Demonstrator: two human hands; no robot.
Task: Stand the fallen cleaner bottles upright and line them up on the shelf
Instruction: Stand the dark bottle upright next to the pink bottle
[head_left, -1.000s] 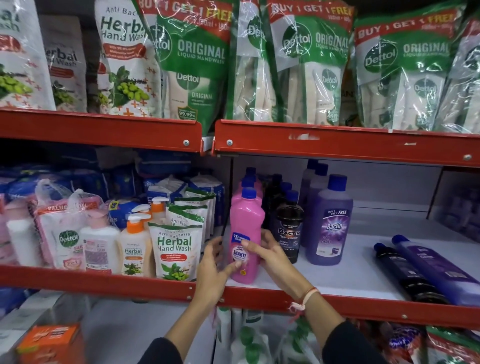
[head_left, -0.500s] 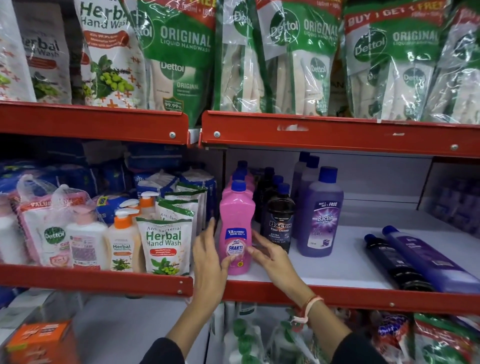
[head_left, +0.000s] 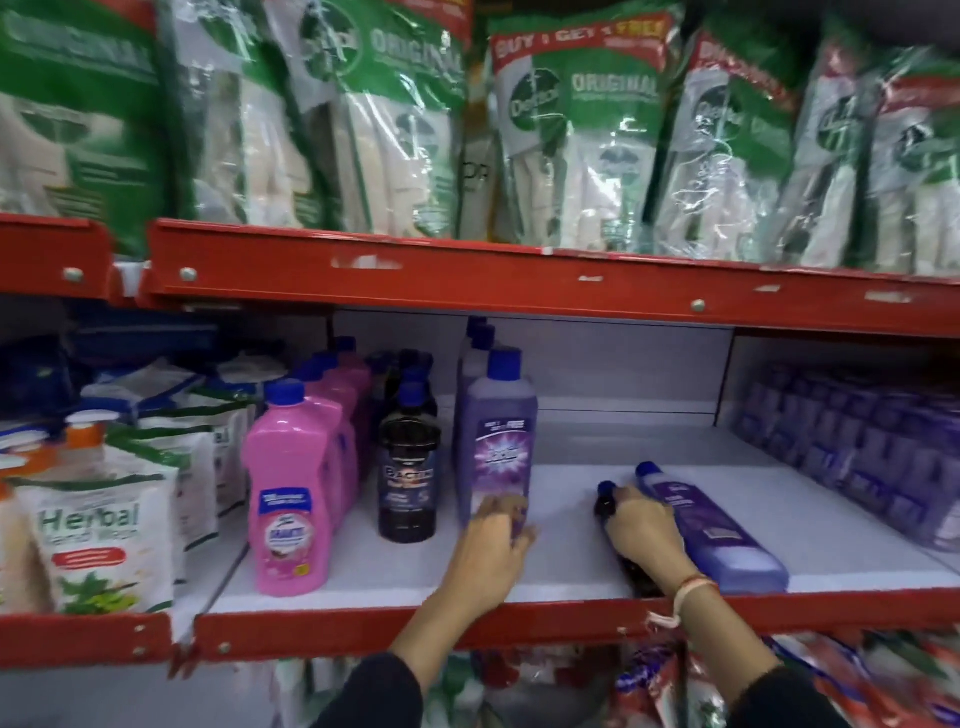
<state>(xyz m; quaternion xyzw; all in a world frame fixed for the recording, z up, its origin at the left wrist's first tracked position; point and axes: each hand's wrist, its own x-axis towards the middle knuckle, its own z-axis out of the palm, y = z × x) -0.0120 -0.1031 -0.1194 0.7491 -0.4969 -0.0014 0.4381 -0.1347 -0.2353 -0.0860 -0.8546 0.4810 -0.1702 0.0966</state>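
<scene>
On the white shelf, a dark cleaner bottle lies on its side with its blue cap pointing to the back. My right hand is closed over its upper body. Just to its right, touching it, lies a fallen purple bottle. My left hand reaches to the base of an upright purple bottle; its fingers lie against the bottle's lower front, blurred by motion. Left of that stand an upright dark bottle and a pink bottle, each heading a row.
Herbal hand wash pouches and pump bottles fill the left bay. Stacked purple packs line the shelf's right side. Green hand wash refill packs hang over the red upper shelf lip. A red lip runs along the shelf front.
Both hands left the pink bottle and moved right. My left hand came to the upright purple bottle's base, my right hand closed on the fallen dark bottle. The view shifted right and closer.
</scene>
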